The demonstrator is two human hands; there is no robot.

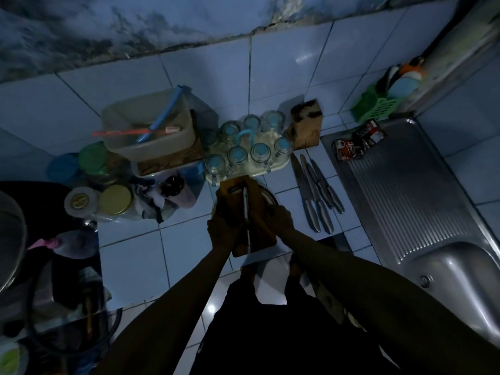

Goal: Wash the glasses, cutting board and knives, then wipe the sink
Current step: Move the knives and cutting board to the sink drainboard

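A wooden cutting board stands over the counter's front part, gripped from both sides by my left hand and my right hand. A long knife lies along the board's middle between my hands. Several steel knives rest side by side on the tiles to the right. Behind the board, several glass mugs sit upside down on a pale tray. The steel sink with its ribbed drainboard is at the right.
A wooden knife block leans at the wall. A plastic tub with utensils, lidded jars and cloths crowd the left counter. Sachets lie on the drainboard's far corner, and a green basket stands behind. A round metal lid lies under the board.
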